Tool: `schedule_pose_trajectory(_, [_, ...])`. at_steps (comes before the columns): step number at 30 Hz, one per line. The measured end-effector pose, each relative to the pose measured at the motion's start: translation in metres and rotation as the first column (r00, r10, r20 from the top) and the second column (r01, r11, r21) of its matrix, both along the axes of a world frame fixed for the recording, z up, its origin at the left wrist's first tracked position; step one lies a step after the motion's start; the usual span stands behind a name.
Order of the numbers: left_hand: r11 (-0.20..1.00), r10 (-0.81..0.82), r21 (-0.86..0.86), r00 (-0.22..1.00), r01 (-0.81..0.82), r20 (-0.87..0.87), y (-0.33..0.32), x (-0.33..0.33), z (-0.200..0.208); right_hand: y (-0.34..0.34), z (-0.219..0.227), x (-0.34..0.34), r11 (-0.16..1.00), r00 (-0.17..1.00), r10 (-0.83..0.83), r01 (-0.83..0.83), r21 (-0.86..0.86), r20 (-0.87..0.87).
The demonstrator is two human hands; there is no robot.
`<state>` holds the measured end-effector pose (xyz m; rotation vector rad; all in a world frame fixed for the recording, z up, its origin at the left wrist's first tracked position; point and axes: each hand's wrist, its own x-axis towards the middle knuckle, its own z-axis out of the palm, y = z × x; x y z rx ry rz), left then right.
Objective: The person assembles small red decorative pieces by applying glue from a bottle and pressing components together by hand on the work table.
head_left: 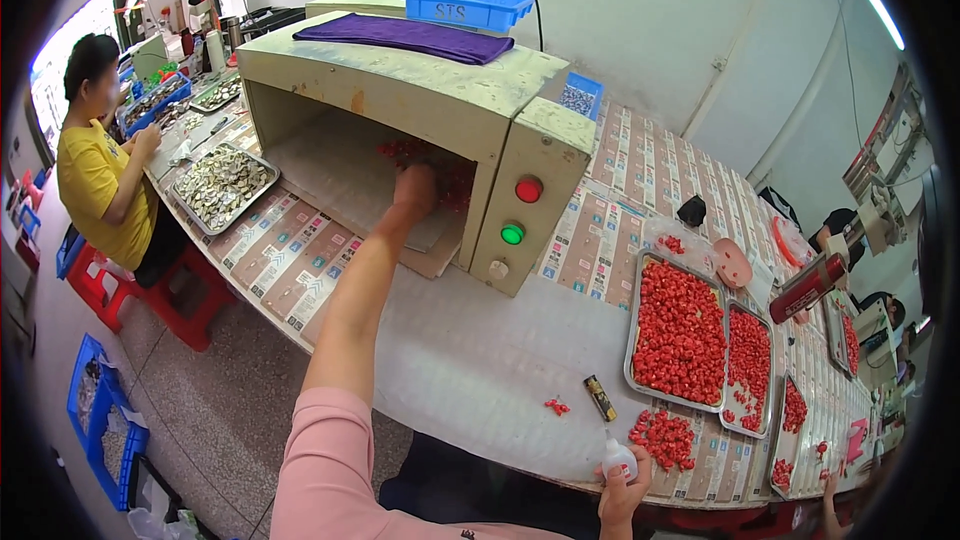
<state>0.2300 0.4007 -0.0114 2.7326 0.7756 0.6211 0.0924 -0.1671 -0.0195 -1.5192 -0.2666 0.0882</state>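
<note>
My left arm stretches into the opening of a cream-coloured metal box machine (375, 80). Deep inside it, my left hand (416, 188) is at a cluster of small red pieces (455, 185); its fingers are hidden. Low at the table's front edge, my right hand (622, 495) is closed around a small white squeeze bottle (618, 458) with its nozzle up. Beside the bottle lies a loose pile of red pieces (663, 438). A black-and-gold tube-shaped item (600, 398) and a few stray red pieces (556, 406) rest on the white sheet.
Metal trays of red pieces (680, 330) stand to the right, near a dark red thermos (808, 287). The machine carries a purple cloth (405, 37) and blue bin (468, 6). Leftward, a person in yellow (95, 175) sits by a tray of pale pieces (226, 183). Others work farther off.
</note>
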Motion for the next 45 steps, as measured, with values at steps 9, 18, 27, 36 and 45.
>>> schedule_pose_trajectory(9, [0.169, 0.387, -0.755, 0.662, 0.633, 0.642, -0.079, -0.09, 0.019, -0.003, -0.002, -0.002, 0.994, 0.998, 0.065, -0.063, 0.089, -0.025])
schedule_pose_trajectory(18, [-0.49, 0.396, -0.616, 0.787, 0.616, 0.473, -0.272, -0.207, 0.032, -0.016, -0.007, 0.001, 0.996, 0.994, 0.092, -0.092, 0.001, -0.056])
schedule_pose_trajectory(27, [-0.709, 0.31, -0.502, 0.859, 0.494, 0.408, -0.377, -0.206, 0.018, -0.012, 0.007, 0.0, 0.975, 0.97, 0.181, -0.155, 0.16, -0.163])
schedule_pose_trajectory(36, [-0.725, 0.216, -0.569, 0.913, 0.388, 0.347, -0.406, -0.209, 0.023, -0.036, 0.022, -0.002, 0.98, 0.99, 0.083, -0.061, 0.187, -0.114])
schedule_pose_trajectory(45, [-0.677, 0.192, -0.638, 0.925, 0.368, 0.329, -0.414, -0.212, 0.017, -0.038, 0.027, -0.008, 0.991, 0.998, 0.057, -0.061, 0.121, 0.034])
